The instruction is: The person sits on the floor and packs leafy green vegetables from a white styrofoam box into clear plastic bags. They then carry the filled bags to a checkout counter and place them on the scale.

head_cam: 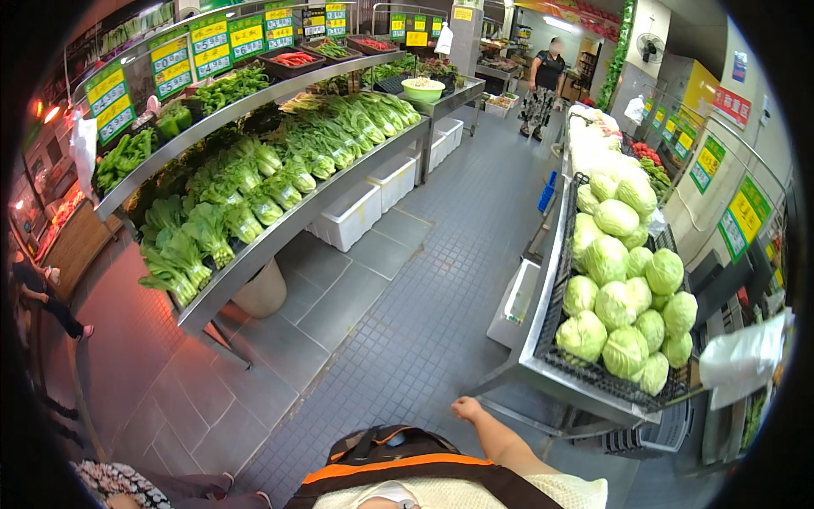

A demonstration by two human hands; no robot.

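My right hand hangs in front of me at the near corner of a metal vegetable stand. Its fingers are curled in, and I see nothing in them. Nearest to it is the stand's lower frame; whether they touch I cannot tell. On that stand, black plastic crates hold a heap of round green cabbages. My left hand is out of view. A black bag with orange trim rests against my front, its strap across my body.
On the left, a tiered metal stand bears bundled leafy greens and peppers. White bins sit beneath it. A person stands down the tiled aisle. Another person is close at lower left. Plastic bags hang at right.
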